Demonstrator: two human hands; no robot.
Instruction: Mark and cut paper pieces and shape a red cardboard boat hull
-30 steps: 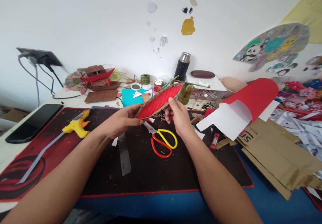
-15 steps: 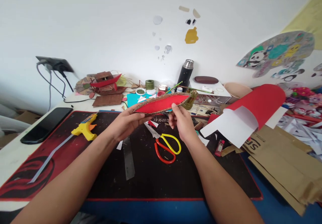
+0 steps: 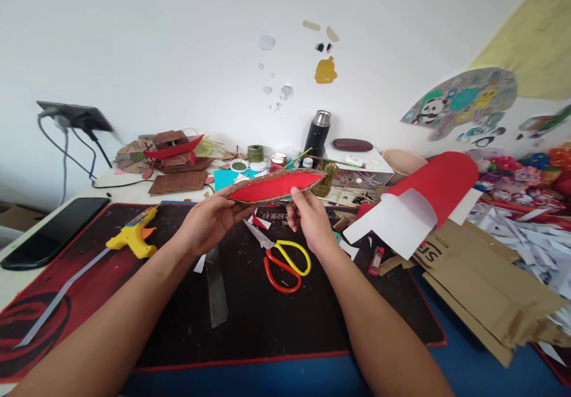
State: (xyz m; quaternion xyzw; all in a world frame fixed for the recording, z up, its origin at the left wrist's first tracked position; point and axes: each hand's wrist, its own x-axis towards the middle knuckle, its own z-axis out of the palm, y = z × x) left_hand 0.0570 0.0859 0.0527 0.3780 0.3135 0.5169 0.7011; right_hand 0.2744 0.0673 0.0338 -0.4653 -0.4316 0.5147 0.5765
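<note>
Both hands hold up a leaf-shaped cardboard piece (image 3: 274, 186) with a red face and a brown corrugated rim, above the black and red desk mat (image 3: 267, 320). My left hand (image 3: 209, 221) grips its left tip from below. My right hand (image 3: 307, 219) pinches its lower edge near the middle. The piece lies nearly flat, its right tip pointing toward the back of the table. Right below the hands lie scissors (image 3: 281, 257) with a yellow and a red handle.
A yellow glue gun (image 3: 131, 235), a metal ruler (image 3: 215, 287) and a phone (image 3: 49, 230) lie to the left. Red and white rolled paper (image 3: 419, 204), cardboard sheets (image 3: 486, 281) and a lighter (image 3: 375, 260) sit right. A flask (image 3: 317, 131), tape rolls and a cardboard model (image 3: 172, 147) stand at the back.
The cardboard piece has tipped from steeply tilted to nearly flat, still in both hands. The camera view has shifted slightly.
</note>
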